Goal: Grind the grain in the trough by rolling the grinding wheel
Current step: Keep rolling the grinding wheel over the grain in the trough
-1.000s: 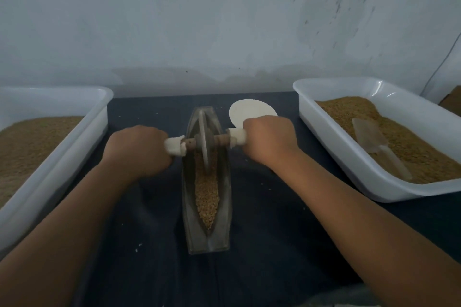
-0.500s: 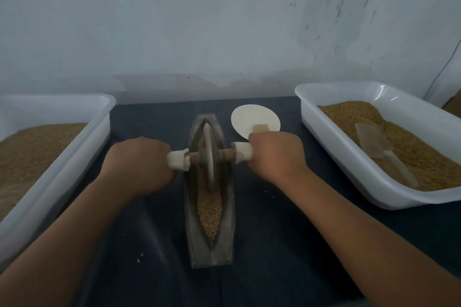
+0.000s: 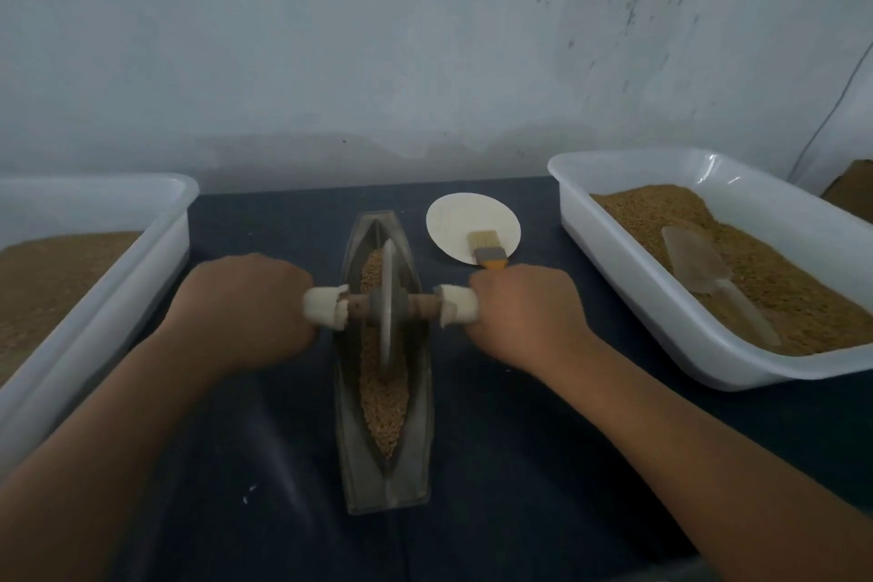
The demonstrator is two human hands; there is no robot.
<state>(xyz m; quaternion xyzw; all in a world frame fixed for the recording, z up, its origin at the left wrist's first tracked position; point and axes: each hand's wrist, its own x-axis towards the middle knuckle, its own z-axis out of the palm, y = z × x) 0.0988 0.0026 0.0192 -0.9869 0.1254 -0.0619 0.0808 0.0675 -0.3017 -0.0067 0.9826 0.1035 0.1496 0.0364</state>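
**Wheel upright in the trough, both hands on its axle**

One boat-shaped trough (image 3: 385,482) lies in the middle of the dark table (image 3: 519,463). Its long axis points away from the person, toward the wall. One grinding wheel (image 3: 387,317) stands on edge in the grain (image 3: 385,406), in line with the trough, with its axle crosswise. The left hand (image 3: 245,302) and the right hand (image 3: 524,312) each grip one white-wrapped axle end with curled fingers. Two white tubs of grain stand at the sides, the left tub (image 3: 118,284) and the right tub (image 3: 661,331).

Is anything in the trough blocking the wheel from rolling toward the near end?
Nothing visible does. Between the wheel and the near tip of the trough lies only loose grain. The left hand and right hand grip the handle outside the trough walls; the brush lies apart, far right.
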